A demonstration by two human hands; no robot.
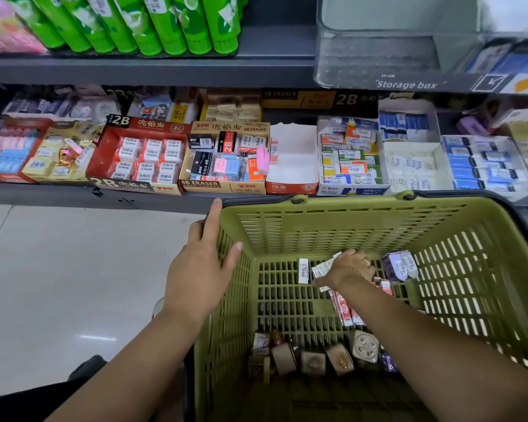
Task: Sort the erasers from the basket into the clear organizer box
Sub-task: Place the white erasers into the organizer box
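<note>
Down at the far end of the basket (348,202) the fingers (352,253) of the right hand (349,269) curl over some white erasers (321,268), hidden so I cannot tell if they grip any. The left hand (195,269) clasps the basket's left rim, thumb inside, probably steadying it, both forearms reaching forward. The clear organizer box (378,56) sits well apart, up on the shelf (165,68).

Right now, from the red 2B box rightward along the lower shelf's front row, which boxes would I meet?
Red 2B eraser box, tan 4B ERASER box, nearly empty white box, box of green- and orange-sleeved erasers, tray of white erasers, tray of blue-sleeved erasers.
</note>
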